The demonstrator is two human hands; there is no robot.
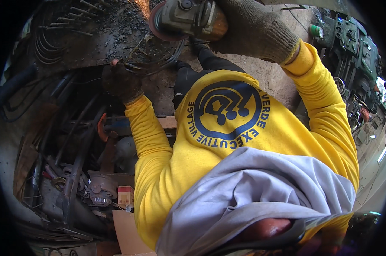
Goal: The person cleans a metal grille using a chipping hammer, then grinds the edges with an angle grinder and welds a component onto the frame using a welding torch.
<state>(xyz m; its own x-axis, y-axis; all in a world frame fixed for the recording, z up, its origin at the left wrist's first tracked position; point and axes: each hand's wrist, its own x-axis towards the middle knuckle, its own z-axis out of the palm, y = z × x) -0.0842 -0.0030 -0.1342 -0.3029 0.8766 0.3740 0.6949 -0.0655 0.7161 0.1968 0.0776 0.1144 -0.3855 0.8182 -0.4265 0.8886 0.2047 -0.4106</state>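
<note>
My right hand (pixel 259 32), in a knitted work glove, grips an angle grinder (pixel 188 17) at the top of the view. The grinder's reddish disc (pixel 159 23) throws orange sparks (pixel 142 6) away toward the far side. What the disc touches is hidden. My left hand (pixel 121 82), in a dark glove with one bare fingertip showing, is at the near edge of a dirty workbench (pixel 103 42). Its fingers are in shadow and look closed on the left end of a loose coil of wire (pixel 152 66), below the disc.
Several short metal rods (pixel 75 17) and bent wire loops (pixel 46 49) lie on the bench's far left. Beneath are steel bars (pixel 80 166), an orange clamp-like piece (pixel 102 128), a metal machine part (pixel 102 187) and a small red box (pixel 125 196). Green machinery (pixel 355 51) stands at right.
</note>
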